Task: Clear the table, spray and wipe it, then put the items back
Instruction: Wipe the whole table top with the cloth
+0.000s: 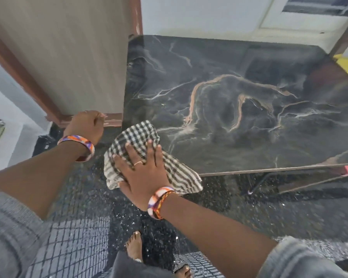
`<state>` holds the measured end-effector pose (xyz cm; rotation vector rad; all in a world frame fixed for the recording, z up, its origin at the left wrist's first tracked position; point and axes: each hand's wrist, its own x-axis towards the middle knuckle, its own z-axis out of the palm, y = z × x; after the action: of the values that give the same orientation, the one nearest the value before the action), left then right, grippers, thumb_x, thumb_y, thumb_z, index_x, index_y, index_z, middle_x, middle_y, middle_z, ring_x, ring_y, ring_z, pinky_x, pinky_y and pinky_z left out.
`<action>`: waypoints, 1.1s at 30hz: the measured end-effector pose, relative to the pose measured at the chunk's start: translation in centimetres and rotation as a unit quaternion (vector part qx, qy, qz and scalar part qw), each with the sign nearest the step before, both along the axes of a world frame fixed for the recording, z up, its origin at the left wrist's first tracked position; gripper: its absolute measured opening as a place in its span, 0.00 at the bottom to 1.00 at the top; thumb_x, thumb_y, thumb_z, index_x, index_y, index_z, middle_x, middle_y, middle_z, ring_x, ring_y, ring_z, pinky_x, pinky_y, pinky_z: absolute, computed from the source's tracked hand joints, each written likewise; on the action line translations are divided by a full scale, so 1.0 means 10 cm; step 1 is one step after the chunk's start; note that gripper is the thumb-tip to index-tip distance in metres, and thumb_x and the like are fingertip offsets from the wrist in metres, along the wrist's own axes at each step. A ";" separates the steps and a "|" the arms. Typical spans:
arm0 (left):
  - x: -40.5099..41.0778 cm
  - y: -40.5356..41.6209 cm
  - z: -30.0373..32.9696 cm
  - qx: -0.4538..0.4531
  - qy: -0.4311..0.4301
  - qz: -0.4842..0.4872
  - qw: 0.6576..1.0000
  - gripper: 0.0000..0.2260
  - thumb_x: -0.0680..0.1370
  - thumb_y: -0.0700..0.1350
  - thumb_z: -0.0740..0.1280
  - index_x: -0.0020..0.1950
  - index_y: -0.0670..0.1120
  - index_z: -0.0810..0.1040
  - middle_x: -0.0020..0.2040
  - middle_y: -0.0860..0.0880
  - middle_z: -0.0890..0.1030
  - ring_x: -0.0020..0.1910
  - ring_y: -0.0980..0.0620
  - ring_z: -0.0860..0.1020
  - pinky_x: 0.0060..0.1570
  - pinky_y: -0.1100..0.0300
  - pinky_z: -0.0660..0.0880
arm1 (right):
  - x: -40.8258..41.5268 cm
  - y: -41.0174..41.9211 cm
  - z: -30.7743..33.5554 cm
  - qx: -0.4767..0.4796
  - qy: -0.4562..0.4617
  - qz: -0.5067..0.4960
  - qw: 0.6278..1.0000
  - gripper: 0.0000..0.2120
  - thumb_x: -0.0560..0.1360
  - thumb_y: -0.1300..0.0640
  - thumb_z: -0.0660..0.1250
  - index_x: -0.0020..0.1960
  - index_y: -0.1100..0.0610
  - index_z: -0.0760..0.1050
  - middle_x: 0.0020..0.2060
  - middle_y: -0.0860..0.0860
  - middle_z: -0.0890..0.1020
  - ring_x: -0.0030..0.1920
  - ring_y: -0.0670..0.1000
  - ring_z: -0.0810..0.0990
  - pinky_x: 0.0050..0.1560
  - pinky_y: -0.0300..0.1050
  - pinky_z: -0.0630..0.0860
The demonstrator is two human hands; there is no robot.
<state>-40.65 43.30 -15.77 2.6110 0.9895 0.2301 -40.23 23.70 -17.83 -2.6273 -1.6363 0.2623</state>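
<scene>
On table [249,117] corner, right hand [143,173] covering cloth [137,137]

A black-and-white checked cloth [141,155] is seen against a table [239,117] of black marble pattern, veined in white and tan. Bangles of orange, purple and white are worn on both wrists, and a gold ring [138,163] on the right hand [144,173]. The floor [219,207] is speckled black; grey sleeves are shown.

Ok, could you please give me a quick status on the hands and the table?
Right hand flat on checked cloth at table near corner. Left hand fisted, off table. Tabletop bare, nothing obstructing.
</scene>
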 end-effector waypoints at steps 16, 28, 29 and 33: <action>1.05 1.03 -0.20 -0.184 0.008 0.101 0.978 0.13 0.78 0.39 0.59 0.54 0.33 0.80 0.58 0.33 0.79 0.59 0.37 0.76 0.57 0.51 0.72 | 1.62 1.88 0.00 -0.022 0.002 -0.183 0.983 0.34 0.78 0.49 0.52 0.77 0.53 0.38 0.77 0.54 0.39 0.72 0.71 0.35 0.68 0.69 0.31; 2.44 1.92 -0.32 -0.159 -0.048 0.015 0.986 0.15 0.78 0.36 0.58 0.62 0.40 0.76 0.65 0.39 0.76 0.65 0.40 0.73 0.65 0.55 0.68 | 3.40 3.29 -0.05 -0.018 -0.033 -0.215 0.976 0.29 0.80 0.47 0.49 0.77 0.51 0.41 0.77 0.51 0.43 0.75 0.64 0.39 0.74 0.61 0.36; 2.48 1.94 -0.32 -0.148 -0.059 0.008 0.987 0.16 0.78 0.36 0.58 0.63 0.40 0.76 0.65 0.39 0.76 0.65 0.39 0.73 0.65 0.55 0.68 | 3.51 3.33 -0.04 -0.018 -0.034 -0.203 0.978 0.29 0.80 0.47 0.48 0.77 0.51 0.42 0.77 0.51 0.43 0.76 0.62 0.40 0.74 0.59 0.36; 2.55 1.99 -0.28 -0.083 -0.108 -0.028 0.990 0.16 0.77 0.36 0.57 0.63 0.39 0.75 0.64 0.37 0.76 0.63 0.38 0.74 0.63 0.52 0.69 | 3.80 3.33 0.00 -0.014 -0.022 -0.142 0.990 0.28 0.80 0.43 0.46 0.77 0.48 0.45 0.77 0.49 0.46 0.77 0.57 0.42 0.75 0.54 0.37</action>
<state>-15.13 63.24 -18.58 2.4003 0.8235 0.3895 -2.24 57.04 -17.87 -2.8585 -1.2529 0.2190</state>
